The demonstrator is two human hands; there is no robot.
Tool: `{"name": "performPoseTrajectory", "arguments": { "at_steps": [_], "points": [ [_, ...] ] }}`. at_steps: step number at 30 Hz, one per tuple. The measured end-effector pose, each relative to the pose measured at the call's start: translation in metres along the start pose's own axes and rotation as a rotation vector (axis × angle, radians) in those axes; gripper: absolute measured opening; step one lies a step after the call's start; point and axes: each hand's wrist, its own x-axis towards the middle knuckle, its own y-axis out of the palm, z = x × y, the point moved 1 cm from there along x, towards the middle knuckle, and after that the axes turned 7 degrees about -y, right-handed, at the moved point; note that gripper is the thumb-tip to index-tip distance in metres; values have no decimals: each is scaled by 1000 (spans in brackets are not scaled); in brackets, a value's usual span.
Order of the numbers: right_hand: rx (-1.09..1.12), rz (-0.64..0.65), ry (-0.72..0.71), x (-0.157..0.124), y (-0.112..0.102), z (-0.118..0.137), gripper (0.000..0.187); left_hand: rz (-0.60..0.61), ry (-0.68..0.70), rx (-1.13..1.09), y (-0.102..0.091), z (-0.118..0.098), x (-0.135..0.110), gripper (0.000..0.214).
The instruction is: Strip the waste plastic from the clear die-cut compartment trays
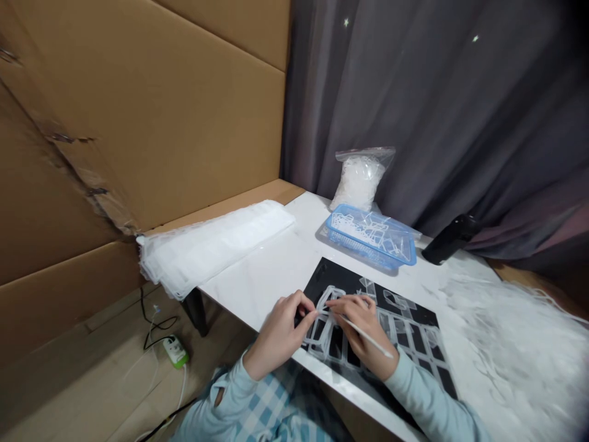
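Observation:
A black board (317, 274) lies at the table's front edge, with a translucent white sheet of rectangular frames (329, 337) and some loose clear pieces on it. My left hand (283, 331) is at the sheet's left side, thumb and forefinger pinched together. What sits between those fingertips is too small to make out. Held in my right hand (365, 331) is a slim white pen-like stick (370, 339), its rear end pointing down to the right. The right fingertips are close to the left ones, over the frames; the stick's front tip is hidden by the fingers.
Behind the board stands a blue basket (399, 260) of white frame pieces, with a zip bag (359, 181) of white material behind it. A black bottle (450, 238) lies tilted to the right. Translucent strips (524, 350) heap up at right; white sheets (225, 239) are stacked at left.

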Motion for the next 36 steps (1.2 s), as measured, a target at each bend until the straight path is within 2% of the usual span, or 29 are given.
{"name": "performPoseTrajectory", "arguments": {
  "at_steps": [6,14,18,26,32,34,36],
  "points": [
    [-49,-45,6,-1,-2,-6,20,-3,-3,-36,0,3,1,15],
    [-212,-216,-40,-1,-9,-9,15,-1,-11,-25,1,4,1,15],
    [-313,-286,-48,-3,-19,-19,17,4,9,-7,0,4,1,15],
    [-411,-432,124,-11,-52,-56,15,-4,15,7,0,3,1,14],
    [-399,-776,275,-4,-85,-85,24,-5,8,-8,0,6,1,15],
    [-326,-783,350,5,-93,-100,33,-22,1,-41,-1,7,2,15],
    [-252,-717,417,16,-98,-118,45,-41,0,-82,-2,7,2,16]
  ]
}}
